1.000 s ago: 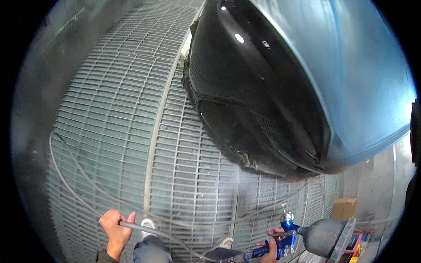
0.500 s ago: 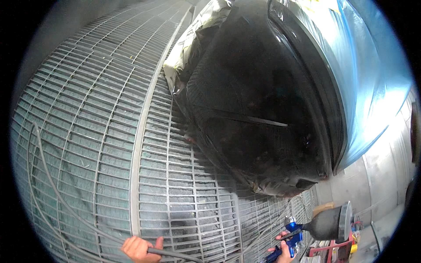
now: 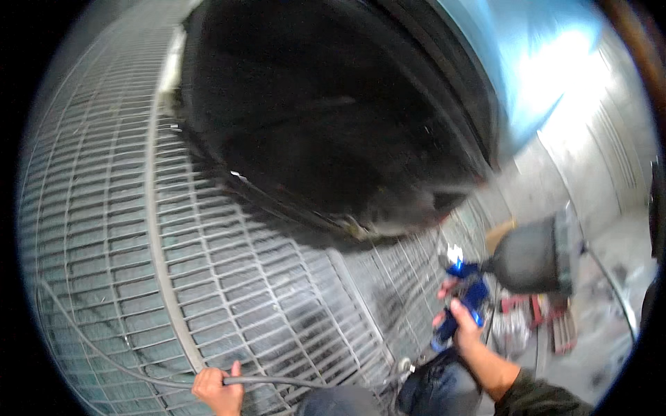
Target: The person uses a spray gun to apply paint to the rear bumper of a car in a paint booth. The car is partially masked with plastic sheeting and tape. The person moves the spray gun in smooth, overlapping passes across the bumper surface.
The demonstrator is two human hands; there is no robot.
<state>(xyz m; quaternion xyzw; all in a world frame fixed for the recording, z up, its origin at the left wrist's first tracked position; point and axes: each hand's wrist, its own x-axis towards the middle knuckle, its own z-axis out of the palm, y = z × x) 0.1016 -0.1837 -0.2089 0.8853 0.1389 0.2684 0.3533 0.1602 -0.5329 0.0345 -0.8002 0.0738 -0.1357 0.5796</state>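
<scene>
My left hand (image 3: 218, 392) is closed round a grey air hose (image 3: 284, 380), low in the picture. In my right hand (image 3: 465, 324) is a blue spray gun (image 3: 473, 297), its handle gripped by the fingers. A large dark paint cup (image 3: 528, 258) is attached to the gun and points to the right. Beyond both hands is a glossy black car body panel (image 3: 312, 132), with the gun apart from its near edge. Motion blur hides the gun's trigger and the panel's finer detail.
Blue plastic sheeting (image 3: 517, 104) covers what lies right of the panel. Metal floor grating (image 3: 229, 277) spreads under and left of it. Reddish items (image 3: 531, 308) stand below the cup, near a grey wall (image 3: 590, 156). My knees (image 3: 444, 388) show at the lower edge.
My view has shifted, so the panel sits farther up and left. My right hand and the spray gun appear higher, and my right forearm and knees have come into view. Both grips stay.
</scene>
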